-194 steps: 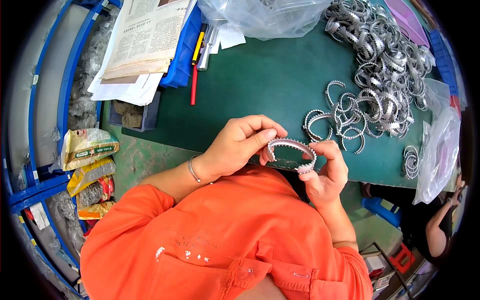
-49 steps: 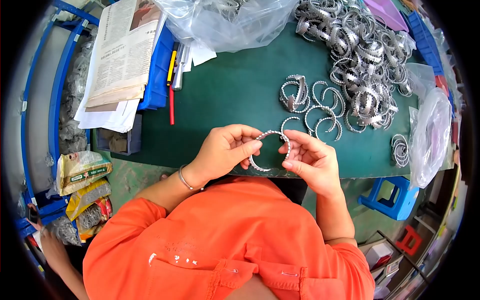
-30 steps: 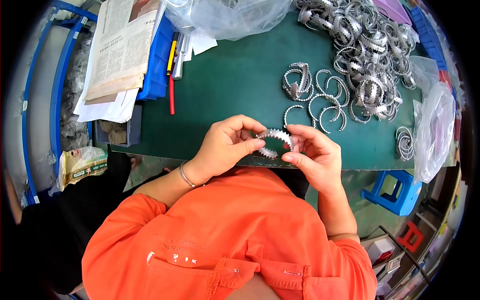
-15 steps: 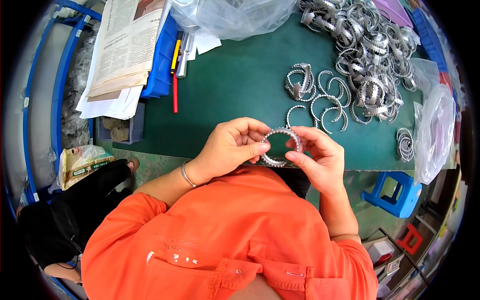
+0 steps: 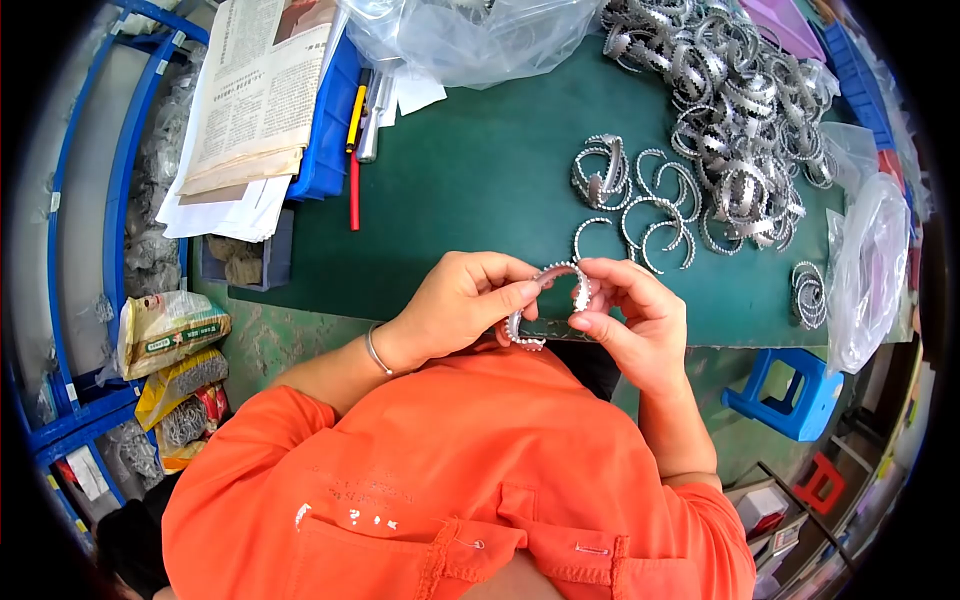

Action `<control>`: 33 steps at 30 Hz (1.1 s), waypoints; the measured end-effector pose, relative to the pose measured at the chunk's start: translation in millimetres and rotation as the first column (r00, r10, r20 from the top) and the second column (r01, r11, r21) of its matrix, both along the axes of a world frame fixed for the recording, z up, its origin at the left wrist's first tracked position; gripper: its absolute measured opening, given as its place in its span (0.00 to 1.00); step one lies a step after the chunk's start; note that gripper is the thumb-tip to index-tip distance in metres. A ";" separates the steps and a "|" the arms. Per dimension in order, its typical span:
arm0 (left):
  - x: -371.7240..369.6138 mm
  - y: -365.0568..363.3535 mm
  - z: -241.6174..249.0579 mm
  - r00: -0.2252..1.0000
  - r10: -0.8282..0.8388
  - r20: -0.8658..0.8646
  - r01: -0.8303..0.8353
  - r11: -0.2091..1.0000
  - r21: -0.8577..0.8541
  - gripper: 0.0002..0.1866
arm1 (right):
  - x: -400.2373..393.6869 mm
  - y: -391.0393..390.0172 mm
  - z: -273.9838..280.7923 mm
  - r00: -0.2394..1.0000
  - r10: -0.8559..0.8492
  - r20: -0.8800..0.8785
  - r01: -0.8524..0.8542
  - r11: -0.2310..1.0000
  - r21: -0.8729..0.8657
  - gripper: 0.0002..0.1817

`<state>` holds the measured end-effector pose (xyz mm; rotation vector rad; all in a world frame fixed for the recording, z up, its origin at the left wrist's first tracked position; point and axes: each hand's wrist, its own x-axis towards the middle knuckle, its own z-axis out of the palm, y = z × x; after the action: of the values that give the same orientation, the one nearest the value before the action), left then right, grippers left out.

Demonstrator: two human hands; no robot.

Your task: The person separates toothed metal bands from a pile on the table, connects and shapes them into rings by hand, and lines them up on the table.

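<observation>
A toothed metal ring [image 5: 562,270] with a gap in it is held between my two hands, above the table's front edge. My left hand [image 5: 465,300] pinches its left side between thumb and fingers. On its right side, my right hand [image 5: 632,312] grips it with thumb and fingertips. Just beyond my right hand, several loose open rings [image 5: 660,215] lie on the green table [image 5: 470,170], beside a small stack of rings [image 5: 602,172]. A large heap of similar rings [image 5: 745,130] fills the back right.
At the back left are newspapers [image 5: 250,100] on a blue bin [image 5: 325,145], with a red pen [image 5: 354,190] and a screwdriver [image 5: 372,130]. Plastic bags [image 5: 470,40] lie at the back. Another ring stack [image 5: 808,295] sits right, above a blue stool [image 5: 785,395].
The ring has turned in my hands and now shows more edge-on. The person in black at the lower left has moved down, uncovering bags on the floor.
</observation>
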<state>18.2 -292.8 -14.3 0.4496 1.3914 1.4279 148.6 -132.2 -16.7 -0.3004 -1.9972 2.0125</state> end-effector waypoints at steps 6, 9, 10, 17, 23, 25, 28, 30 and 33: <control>1.5 0.4 -1.2 1.000 0.001 -0.021 -0.001 1.000 -0.006 0.09 | -4.1 -2.5 -0.2 0.997 -0.013 -0.073 0.017 0.998 0.052 0.19; 3.5 0.5 -5.9 0.992 -0.008 -0.127 0.009 1.000 0.005 0.08 | -5.1 -2.1 0.2 0.993 -0.025 -0.118 0.038 0.993 0.111 0.16; 3.9 1.3 -7.4 0.991 -0.009 -0.130 0.010 1.000 0.004 0.08 | -5.4 -1.9 0.4 0.991 -0.031 -0.129 0.048 0.990 0.133 0.14; -4.1 4.0 -2.7 0.659 0.094 -0.746 -0.004 0.993 0.121 0.07 | -0.8 0.9 -2.3 0.997 -0.017 -0.074 0.034 0.971 0.235 0.12; -2.0 7.9 -2.5 0.553 0.123 -0.824 0.024 0.986 0.163 0.09 | -1.3 -2.5 2.6 0.998 -0.021 0.062 0.011 0.988 0.153 0.12; -1.1 7.2 0.4 0.636 0.094 -0.766 0.039 0.987 0.153 0.12 | -1.6 -3.5 -3.1 0.997 -0.064 0.045 0.056 0.985 0.164 0.12; -1.4 5.2 3.9 0.780 -0.031 -0.625 0.062 0.998 0.028 0.22 | -0.5 -4.1 -2.0 0.984 -0.171 0.056 0.169 0.985 0.045 0.10; 0.7 3.4 2.1 0.891 -0.036 -0.453 0.049 0.999 0.019 0.21 | 0.2 -4.0 -1.7 0.973 -0.221 0.066 0.226 0.970 -0.094 0.09; -1.2 2.5 0.7 0.996 -0.027 -0.090 0.029 0.999 0.025 0.17 | 0.7 -3.5 -5.4 0.960 -0.271 0.062 0.277 0.951 -0.137 0.10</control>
<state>17.0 -290.3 -13.6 0.5537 1.4335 1.4195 149.3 -135.7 -22.1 -0.6221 -1.7243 1.9865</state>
